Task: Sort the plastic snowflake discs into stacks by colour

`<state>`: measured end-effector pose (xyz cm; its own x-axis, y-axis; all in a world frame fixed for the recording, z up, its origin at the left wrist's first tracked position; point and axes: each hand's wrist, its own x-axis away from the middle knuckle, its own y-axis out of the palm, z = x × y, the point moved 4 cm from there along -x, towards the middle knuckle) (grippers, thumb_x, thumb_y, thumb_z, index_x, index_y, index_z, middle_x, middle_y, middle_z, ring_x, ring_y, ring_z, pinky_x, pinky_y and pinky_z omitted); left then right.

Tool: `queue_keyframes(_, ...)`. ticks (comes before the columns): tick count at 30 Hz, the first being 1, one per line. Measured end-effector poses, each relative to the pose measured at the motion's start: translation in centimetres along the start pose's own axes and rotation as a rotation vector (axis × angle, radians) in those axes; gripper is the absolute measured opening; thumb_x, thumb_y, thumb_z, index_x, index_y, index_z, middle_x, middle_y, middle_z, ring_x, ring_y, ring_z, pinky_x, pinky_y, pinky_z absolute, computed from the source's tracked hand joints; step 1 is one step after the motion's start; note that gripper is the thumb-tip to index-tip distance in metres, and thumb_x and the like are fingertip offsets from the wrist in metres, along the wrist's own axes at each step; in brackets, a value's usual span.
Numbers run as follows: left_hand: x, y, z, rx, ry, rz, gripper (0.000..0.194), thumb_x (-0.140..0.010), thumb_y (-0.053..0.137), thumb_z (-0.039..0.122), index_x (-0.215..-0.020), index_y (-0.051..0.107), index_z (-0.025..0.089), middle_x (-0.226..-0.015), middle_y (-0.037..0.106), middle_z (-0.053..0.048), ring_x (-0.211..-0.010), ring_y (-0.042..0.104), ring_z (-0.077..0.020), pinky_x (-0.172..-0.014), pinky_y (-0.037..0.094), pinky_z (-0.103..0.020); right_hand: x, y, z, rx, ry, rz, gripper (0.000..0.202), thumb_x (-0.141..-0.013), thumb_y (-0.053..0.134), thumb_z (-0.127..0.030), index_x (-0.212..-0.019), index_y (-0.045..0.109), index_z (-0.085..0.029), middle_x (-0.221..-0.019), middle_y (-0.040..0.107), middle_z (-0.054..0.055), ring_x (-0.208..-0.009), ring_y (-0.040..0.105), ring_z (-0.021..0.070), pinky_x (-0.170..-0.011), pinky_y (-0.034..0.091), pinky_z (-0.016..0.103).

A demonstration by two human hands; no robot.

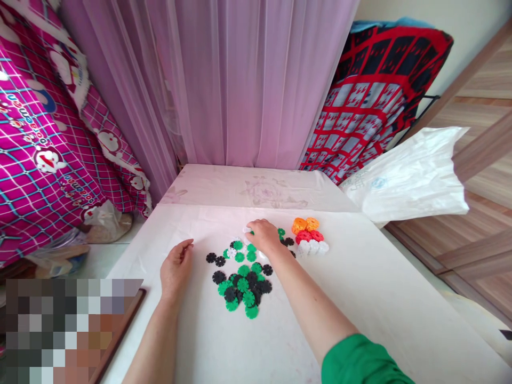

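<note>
My right hand (262,236) reaches over the far side of the loose discs, its fingers pinched on a white snowflake disc (246,230). Below and around it lie green snowflake discs (242,285) and black snowflake discs (218,277), mixed in a loose heap with a few white ones (231,252) near its top. To the right of that hand, orange discs (306,225), red discs (309,236) and clear-white discs (314,247) are grouped in rows by colour. My left hand (176,266) rests at the left of the heap, fingers loosely bent and apart, holding nothing.
A pale cloth covers the table (384,314). At its right edge hangs a white plastic bag (416,176). Behind are a mauve curtain (248,80) and a red-and-black patterned cloth (360,106); a pink checked cloth (60,133) hangs at left.
</note>
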<state>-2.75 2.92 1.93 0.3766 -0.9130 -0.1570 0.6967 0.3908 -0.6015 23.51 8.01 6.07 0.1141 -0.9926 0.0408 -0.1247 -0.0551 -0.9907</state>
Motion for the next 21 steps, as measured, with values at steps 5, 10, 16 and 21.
queue_keyframes(5, 0.1, 0.0, 0.1, 0.015, -0.001, 0.009, 0.036, -0.083, 0.049, 0.042, -0.103, 0.073, 0.025, -0.093, 0.077, -0.002, -0.078, 0.068, -0.0185, -0.071, 0.053, -0.029, -2.4, 0.3, -1.0, 0.024, 0.052, -0.065, 0.029, -0.087, 0.059, -0.031, -0.111, 0.07, -0.021, -0.118, 0.071, 0.01, -0.113, 0.061, 0.024, -0.089, 0.045, 0.032)
queue_keyframes(10, 0.0, 0.0, 0.2, 0.023, -0.02, 0.0, 0.036, -0.083, 0.049, 0.042, -0.102, 0.073, 0.025, -0.095, 0.077, -0.003, -0.08, 0.068, -0.0189, -0.073, 0.053, -0.03, -2.8, -0.2, -0.7, -0.002, 0.095, -0.087, 0.036, -0.084, 0.062, -0.032, -0.117, 0.067, -0.021, -0.117, 0.071, 0.009, -0.11, 0.064, 0.0226, -0.086, 0.046, 0.03)
queue_keyframes(16, -0.1, 0.2, -0.1, 0.016, -0.009, -0.012, 0.036, -0.083, 0.048, 0.042, -0.102, 0.073, 0.025, -0.095, 0.076, -0.003, -0.079, 0.068, -0.019, -0.071, 0.052, -0.03, 2.2, -1.0, 2.7, -0.255, 0.188, 0.057, 0.044, -0.085, 0.059, -0.033, -0.128, 0.057, -0.025, -0.108, 0.074, 0.0, -0.101, 0.066, 0.0176, -0.079, 0.044, 0.026)
queue_keyframes(21, -0.1, 0.2, -0.1, -0.009, -0.013, -0.021, 0.036, -0.083, 0.048, 0.042, -0.104, 0.073, 0.026, -0.093, 0.076, -0.003, -0.081, 0.068, -0.0195, -0.071, 0.051, -0.03, 6.6, -0.5, 4.2, -0.288, 0.155, 0.08, 0.045, -0.079, 0.064, -0.027, -0.124, 0.059, -0.023, -0.105, 0.074, 0.001, -0.093, 0.066, 0.0179, -0.077, 0.043, 0.027)
